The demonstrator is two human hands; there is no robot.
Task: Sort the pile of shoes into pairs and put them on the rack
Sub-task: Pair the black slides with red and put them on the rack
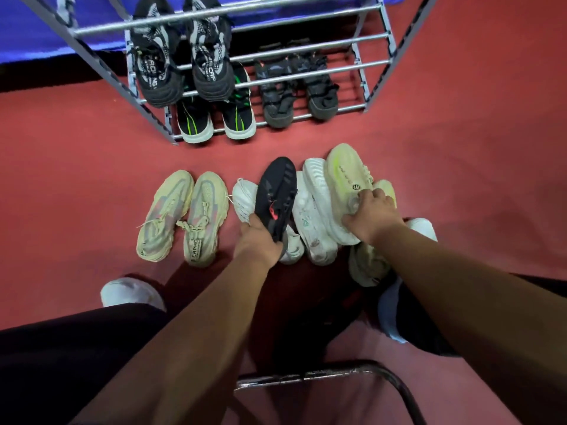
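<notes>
My left hand grips the heel of a black shoe with a red tag, lifted over the pile on the red floor. My right hand holds a pale yellow-green shoe at its collar. Between them lie white shoes, one more to the left and a cream one under my right arm. A matched cream pair sits side by side to the left. The metal rack holds a black-and-white pair, a black-green pair and a dark grey pair.
A chair's metal frame curves below my arms. My own white shoe and dark trouser leg are at lower left. A blue surface lies behind the rack. Red floor stretches to the right.
</notes>
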